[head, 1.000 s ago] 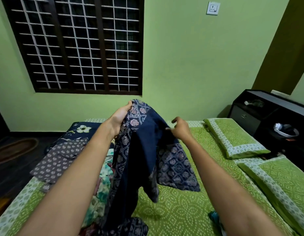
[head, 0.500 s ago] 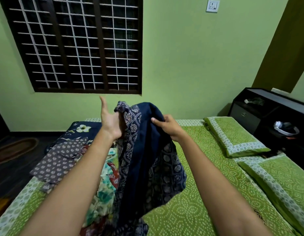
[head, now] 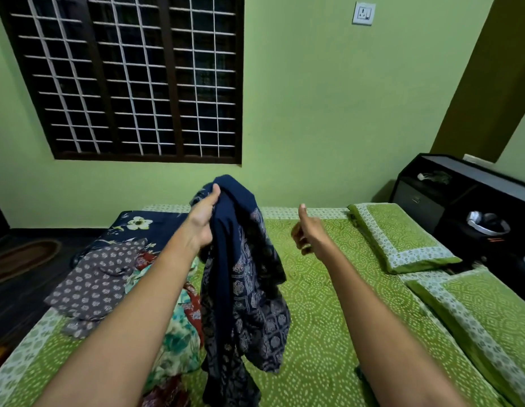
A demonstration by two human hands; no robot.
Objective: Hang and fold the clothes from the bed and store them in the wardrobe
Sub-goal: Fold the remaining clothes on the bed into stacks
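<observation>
My left hand grips the top of a navy blue patterned garment and holds it up over the bed; the cloth hangs down in folds to the sheet. My right hand is off the garment, to its right, fingers loosely curled and thumb raised, holding nothing. More clothes lie in a pile on the bed's left side: a grey dotted piece, a teal and red floral piece and a dark blue flowered piece.
Two green pillows lie along the bed's right side. A black cabinet stands at the right with headphones by it. A barred window fills the far wall. Dark floor with a mat lies left.
My right hand has let go of the navy garment and drawn away to the right. My left hand has closed on the garment's top and holds it alone.
</observation>
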